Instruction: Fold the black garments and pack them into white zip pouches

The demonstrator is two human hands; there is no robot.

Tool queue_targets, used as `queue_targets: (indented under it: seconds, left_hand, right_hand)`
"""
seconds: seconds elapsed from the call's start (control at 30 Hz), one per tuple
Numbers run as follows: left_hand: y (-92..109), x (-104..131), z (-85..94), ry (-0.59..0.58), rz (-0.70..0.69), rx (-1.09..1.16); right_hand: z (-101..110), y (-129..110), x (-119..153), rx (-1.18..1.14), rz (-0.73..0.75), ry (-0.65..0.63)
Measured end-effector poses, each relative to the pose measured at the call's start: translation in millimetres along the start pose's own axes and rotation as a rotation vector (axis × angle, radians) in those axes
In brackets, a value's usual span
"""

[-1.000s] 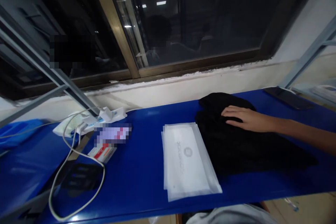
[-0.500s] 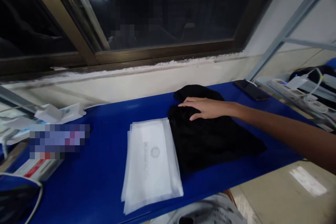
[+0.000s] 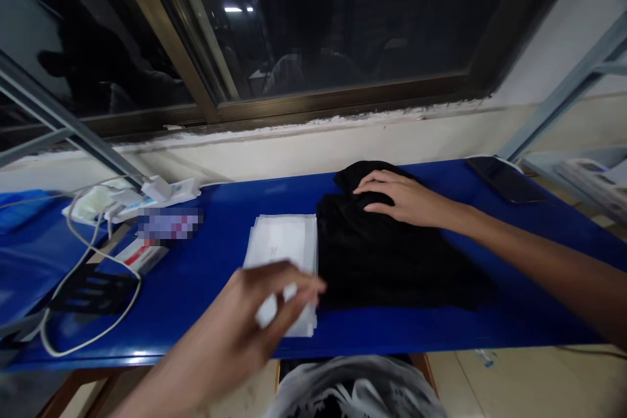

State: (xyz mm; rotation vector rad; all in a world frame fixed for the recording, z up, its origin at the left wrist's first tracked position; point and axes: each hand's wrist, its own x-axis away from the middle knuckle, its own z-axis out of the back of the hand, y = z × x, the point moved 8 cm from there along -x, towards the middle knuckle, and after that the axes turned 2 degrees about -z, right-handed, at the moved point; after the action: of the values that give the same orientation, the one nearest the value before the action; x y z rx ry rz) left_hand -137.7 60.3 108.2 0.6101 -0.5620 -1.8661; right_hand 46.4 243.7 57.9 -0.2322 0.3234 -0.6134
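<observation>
A black cloth garment [image 3: 382, 268] lies spread on the blue tabletop, its far end bunched up. My right hand [image 3: 404, 199] rests on that far part, fingers stretched out and lying on the fabric. Left of the garment is a small stack of frosted white plastic bags [image 3: 281, 235]. My left hand [image 3: 259, 307] is over the stack, blurred by motion, its thumb and fingertips drawn together close to the garment's left edge. Whether anything is pinched there is too blurred to make out. This hand covers much of the stack's near half.
A dark phone [image 3: 504, 179] lies at the back right. On the left are a power strip [image 3: 183, 191] with plugs, a white cable [image 3: 140, 281], a red-and-white box [image 3: 142, 255] and a black slotted object [image 3: 93, 290]. A window and metal frame bars stand behind.
My left hand has come into view over the white bags. The view has shifted, and my right hand stays on the garment, a little nearer its bunched far end.
</observation>
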Motion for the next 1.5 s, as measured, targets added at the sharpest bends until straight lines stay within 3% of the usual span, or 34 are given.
queue_targets:
  seconds: [0.1, 0.17, 0.23, 0.33, 0.47, 0.53, 0.6, 0.73, 0.87, 0.97, 1.07, 1.13, 1.2, 1.27, 1.4, 1.5]
  left_hand:
    - [-14, -84, -9.2, 0.073, -0.046, -0.008]
    - [-26, -130, -22.9, 0.056, -0.074, 0.029]
    - [-40, -161, -41.7, -0.051, -0.061, 0.108]
    - [-60, -179, -60.1, -0.173, 0.013, 0.18]
    - [-83, -184, -60.5, -0.172, 0.144, 0.01]
    - [-89, -186, -54.9, -0.124, 0.176, -0.128]
    - [-93, -188, -51.7, -0.092, 0.196, -0.192]
    - [-95, -188, -49.0, -0.052, 0.198, -0.239]
    - [-91, -183, -47.5, -0.003, 0.146, -0.278]
    - [-70, -171, -45.6, 0.061, -0.057, -0.291]
    - [-36, -147, -52.9, -0.002, -0.424, -0.213]
    - [-25, -134, -56.0, -0.056, -0.542, -0.178]
    - [-21, -128, -51.4, -0.03, -0.547, -0.17]
    - [-20, -126, -41.0, 0.023, -0.528, -0.113]
    - [-22, -122, -17.1, 0.061, -0.427, 0.132]
    - [-30, -116, -9.8, 0.016, -0.291, 0.263]
  right_hand:
    - [-13, 8, -7, 0.058, -0.036, -0.141]
    - [-17, 11, -13, 0.06, -0.035, -0.209]
    - [-14, 11, -18, 0.007, -0.006, -0.208]
    - [-5, 10, -23, -0.079, 0.016, -0.137]
    - [8, 2, -25, 0.002, -0.025, 0.117]
    - [14, -14, -16, 0.152, -0.041, 0.296]
    - [9, -37, 0, 0.26, -0.002, 0.359]
    - [-23, -67, 33, 0.349, 0.097, 0.186]
    - [-46, -64, 50, 0.49, 0.167, 0.067]
    - [-47, -56, 49, 0.509, 0.226, 0.039]
    - [-20, -47, 42, 0.346, 0.198, 0.137]
    - [10, -43, 38, 0.121, 0.164, 0.274]
    - [35, -39, 35, -0.125, 0.103, 0.38]
    - [46, -34, 32, -0.346, 0.023, 0.398]
    - [42, -25, 31, -0.711, -0.082, 0.352]
    - [35, -18, 33, -0.807, -0.118, 0.26]
